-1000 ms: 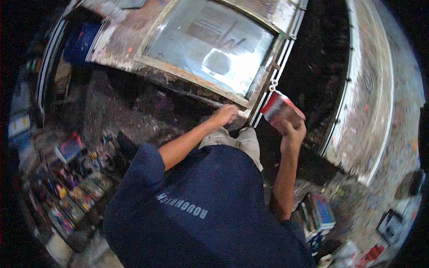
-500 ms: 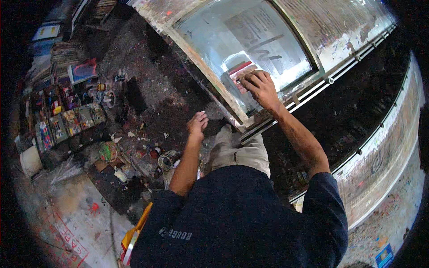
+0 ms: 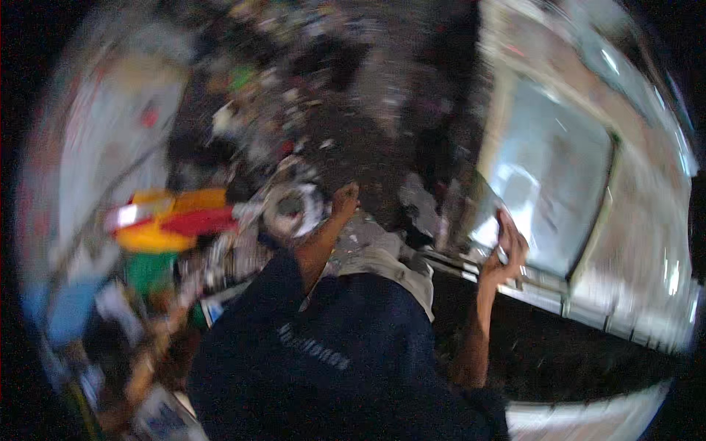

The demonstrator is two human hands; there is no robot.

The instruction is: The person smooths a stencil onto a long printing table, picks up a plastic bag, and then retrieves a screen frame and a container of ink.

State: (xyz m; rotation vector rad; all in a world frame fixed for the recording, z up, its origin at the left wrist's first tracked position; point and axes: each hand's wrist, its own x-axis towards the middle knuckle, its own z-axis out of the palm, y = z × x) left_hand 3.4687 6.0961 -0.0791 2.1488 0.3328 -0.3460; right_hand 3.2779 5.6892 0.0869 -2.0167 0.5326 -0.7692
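Note:
Motion smears the whole picture. My right hand (image 3: 507,250) is over the near left corner of a framed pale, shiny panel (image 3: 566,176), its fingers bent. Whether anything is between those fingers cannot be made out. A greyish flat shape (image 3: 482,202) shows just beyond the fingertips. My left hand (image 3: 346,198) hangs in front of my light trousers (image 3: 379,250), apart from the panel. Its fingers look curled, but the blur hides whether they hold something. Closest to it on the left is a round, whitish tub or bucket (image 3: 294,211).
Red, yellow and green items (image 3: 173,220) lie at the left. Mixed clutter (image 3: 257,110) covers the dark floor toward the far left. A metal rail (image 3: 533,283) runs along the panel's near edge, with a dark gap (image 3: 559,345) below it. Another pale surface (image 3: 588,419) curves at the lower right.
The view has swung left, so the framed panel now sits farther right. My right hand has drawn back from the panel's middle to its near corner. The red-edged piece under it is no longer visible.

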